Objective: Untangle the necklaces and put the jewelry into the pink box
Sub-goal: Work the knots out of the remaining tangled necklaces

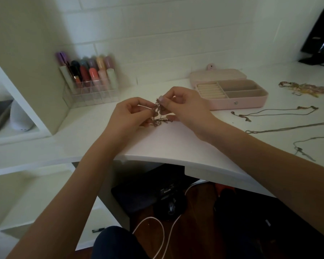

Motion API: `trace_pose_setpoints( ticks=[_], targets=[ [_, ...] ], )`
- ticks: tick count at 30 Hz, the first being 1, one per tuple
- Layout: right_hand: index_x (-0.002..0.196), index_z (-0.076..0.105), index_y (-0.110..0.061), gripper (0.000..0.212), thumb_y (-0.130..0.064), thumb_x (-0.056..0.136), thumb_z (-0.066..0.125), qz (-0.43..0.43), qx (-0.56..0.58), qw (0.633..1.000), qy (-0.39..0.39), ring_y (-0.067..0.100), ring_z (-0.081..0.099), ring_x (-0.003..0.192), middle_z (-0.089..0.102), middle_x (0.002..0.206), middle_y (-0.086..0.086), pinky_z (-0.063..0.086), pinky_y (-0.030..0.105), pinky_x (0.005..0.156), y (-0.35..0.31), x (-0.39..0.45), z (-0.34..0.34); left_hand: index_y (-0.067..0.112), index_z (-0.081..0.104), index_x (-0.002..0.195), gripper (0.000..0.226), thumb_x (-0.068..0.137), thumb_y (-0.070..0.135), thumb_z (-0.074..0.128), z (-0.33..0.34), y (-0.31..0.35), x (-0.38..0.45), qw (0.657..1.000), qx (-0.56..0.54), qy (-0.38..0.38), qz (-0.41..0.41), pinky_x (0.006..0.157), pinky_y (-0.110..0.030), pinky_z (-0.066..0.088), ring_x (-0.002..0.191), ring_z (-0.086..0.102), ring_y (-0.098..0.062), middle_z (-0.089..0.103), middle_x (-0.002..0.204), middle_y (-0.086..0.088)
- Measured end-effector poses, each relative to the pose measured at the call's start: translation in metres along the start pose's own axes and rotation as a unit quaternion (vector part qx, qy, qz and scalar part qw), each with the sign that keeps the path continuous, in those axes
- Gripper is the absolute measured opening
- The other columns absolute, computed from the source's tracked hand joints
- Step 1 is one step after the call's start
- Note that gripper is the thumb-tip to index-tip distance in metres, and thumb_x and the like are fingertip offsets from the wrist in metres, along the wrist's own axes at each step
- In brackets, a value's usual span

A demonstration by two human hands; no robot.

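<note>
Knot of tangled necklaces [158, 113] sits pinched between both hands just above the counter [176, 143], left hand [128, 114] and right hand [183, 107] each gripping chain. Open pink box [232, 94] lies just beyond the right hand, nearer that side.

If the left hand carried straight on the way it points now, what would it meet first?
Probably the tangled necklaces that the left hand already pinches, then the right hand just beyond; depth is hard to judge.
</note>
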State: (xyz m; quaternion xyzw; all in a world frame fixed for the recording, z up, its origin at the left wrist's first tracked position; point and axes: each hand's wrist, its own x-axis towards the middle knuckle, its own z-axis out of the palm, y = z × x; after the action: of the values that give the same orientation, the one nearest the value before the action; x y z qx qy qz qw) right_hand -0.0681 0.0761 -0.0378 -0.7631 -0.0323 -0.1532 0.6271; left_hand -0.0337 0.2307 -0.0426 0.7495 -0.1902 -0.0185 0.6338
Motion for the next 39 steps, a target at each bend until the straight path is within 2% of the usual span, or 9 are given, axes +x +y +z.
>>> trace_pose_setpoints(
  ticks=[5, 9, 12, 17, 24, 29, 33, 36, 39],
  targets=[
    [0.084, 0.07, -0.008, 0.01, -0.018, 0.087, 0.068, 0.059, 0.094, 0.994, -0.012, 0.01, 0.062, 0.062, 0.069, 0.079, 0.005, 0.055, 0.028, 0.074, -0.002, -0.002, -0.001, 0.011, 0.065, 0.075, 0.023, 0.089, 0.0, 0.05, -0.002, 0.0, 0.003, 1.0, -0.012, -0.004, -0.013, 0.06, -0.024, 0.038, 0.056, 0.043, -0.01, 0.055, 0.053, 0.008],
    [0.09, 0.069, 0.0, 0.016, -0.016, 0.089, 0.065, 0.07, 0.109, 0.991, -0.04, 0.01, 0.06, 0.057, 0.066, 0.072, 0.006, 0.059, 0.027, 0.072, -0.004, -0.005, 0.001, 0.009, 0.057, 0.069, 0.014, 0.082, 0.011, 0.052, -0.001, 0.0, 0.003, 0.999, -0.011, -0.035, -0.016, 0.056, -0.025, 0.033, 0.052, 0.037, -0.009, 0.045, 0.051, 0.007],
    [0.088, 0.066, -0.002, 0.012, -0.013, 0.09, 0.063, 0.075, 0.123, 0.988, -0.057, 0.008, 0.056, 0.053, 0.063, 0.069, 0.006, 0.059, 0.026, 0.07, -0.006, -0.005, 0.001, 0.008, 0.055, 0.071, 0.016, 0.086, 0.005, 0.049, -0.001, 0.001, 0.003, 0.999, -0.04, -0.019, -0.017, 0.057, -0.022, 0.04, 0.056, 0.044, -0.01, 0.048, 0.058, 0.003],
    [0.107, 0.065, 0.001, 0.02, -0.01, 0.09, 0.062, 0.081, 0.135, 0.985, -0.066, 0.008, 0.054, 0.056, 0.061, 0.07, 0.004, 0.057, 0.03, 0.079, -0.006, -0.004, 0.0, 0.013, 0.06, 0.074, 0.028, 0.089, -0.003, 0.043, 0.001, 0.001, 0.003, 0.998, -0.05, 0.027, -0.005, 0.052, -0.019, 0.044, 0.054, 0.049, -0.009, 0.055, 0.059, 0.002],
    [0.114, 0.062, 0.003, 0.022, -0.007, 0.098, 0.049, 0.094, 0.174, 0.978, -0.072, 0.008, 0.05, 0.06, 0.052, 0.073, 0.005, 0.057, 0.024, 0.08, -0.007, -0.002, -0.003, 0.013, 0.056, 0.08, 0.029, 0.092, -0.002, 0.035, -0.002, 0.004, 0.0, 0.996, -0.082, 0.025, -0.035, 0.043, -0.021, 0.024, 0.042, 0.024, -0.01, 0.031, 0.045, 0.006],
    [0.104, 0.063, -0.005, 0.015, -0.008, 0.098, 0.05, 0.116, 0.205, 0.969, -0.068, 0.012, 0.053, 0.063, 0.057, 0.073, 0.004, 0.057, 0.026, 0.076, -0.011, -0.001, -0.004, 0.015, 0.068, 0.092, 0.018, 0.093, 0.009, 0.051, -0.003, 0.007, -0.003, 0.999, -0.049, -0.005, -0.011, 0.043, -0.02, 0.021, 0.043, 0.022, -0.011, 0.029, 0.044, 0.008],
    [0.096, 0.064, -0.007, 0.009, -0.008, 0.096, 0.055, 0.101, 0.175, 0.977, -0.067, 0.014, 0.057, 0.063, 0.063, 0.074, 0.006, 0.058, 0.028, 0.075, -0.013, -0.002, -0.004, 0.022, 0.072, 0.076, 0.008, 0.083, 0.019, 0.071, -0.003, 0.004, -0.004, 0.999, 0.005, 0.029, 0.022, 0.042, -0.019, 0.021, 0.04, 0.022, -0.01, 0.034, 0.041, 0.007],
    [0.089, 0.063, -0.01, 0.006, -0.01, 0.094, 0.059, 0.085, 0.128, 0.986, -0.059, 0.012, 0.058, 0.062, 0.065, 0.078, 0.006, 0.056, 0.031, 0.078, -0.014, -0.002, -0.004, 0.018, 0.07, 0.074, 0.011, 0.085, 0.017, 0.068, -0.002, 0.005, -0.005, 0.998, 0.015, 0.056, 0.018, 0.042, -0.018, 0.027, 0.04, 0.029, -0.006, 0.038, 0.041, 0.011],
    [0.084, 0.062, -0.012, 0.009, -0.01, 0.092, 0.06, 0.087, 0.119, 0.988, -0.054, 0.011, 0.06, 0.067, 0.065, 0.081, 0.005, 0.056, 0.031, 0.078, -0.015, -0.001, -0.005, 0.018, 0.064, 0.069, 0.02, 0.088, 0.016, 0.06, 0.0, 0.007, -0.004, 0.998, 0.01, 0.061, 0.017, 0.051, -0.018, 0.032, 0.051, 0.039, -0.003, 0.048, 0.049, 0.014]
  ],
)
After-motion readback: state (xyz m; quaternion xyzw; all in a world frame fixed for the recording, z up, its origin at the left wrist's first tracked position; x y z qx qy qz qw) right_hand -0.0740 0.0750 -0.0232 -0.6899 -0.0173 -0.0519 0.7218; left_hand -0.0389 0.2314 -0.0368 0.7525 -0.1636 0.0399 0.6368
